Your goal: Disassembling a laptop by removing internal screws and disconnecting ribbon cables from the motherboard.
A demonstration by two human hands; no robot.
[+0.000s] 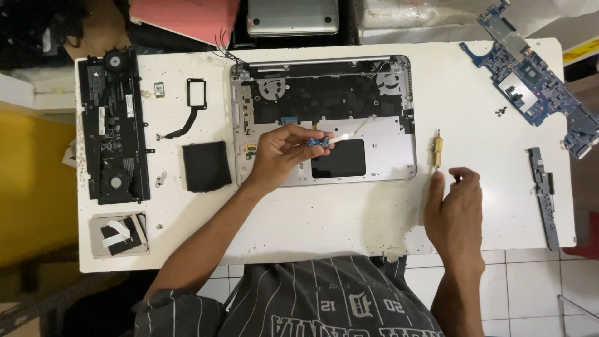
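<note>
While the left hand (277,156) pinched a small blue board (318,143), probably light and fragile, by its edges, the right hand (454,209) rested open on the bench (349,218).

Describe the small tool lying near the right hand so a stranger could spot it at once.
Start at the white table, then go right of the opened laptop shell. Just above the right hand lies a short screwdriver, set upright in the picture. Its yellow handle sets it apart from the blue circuit board.
</note>
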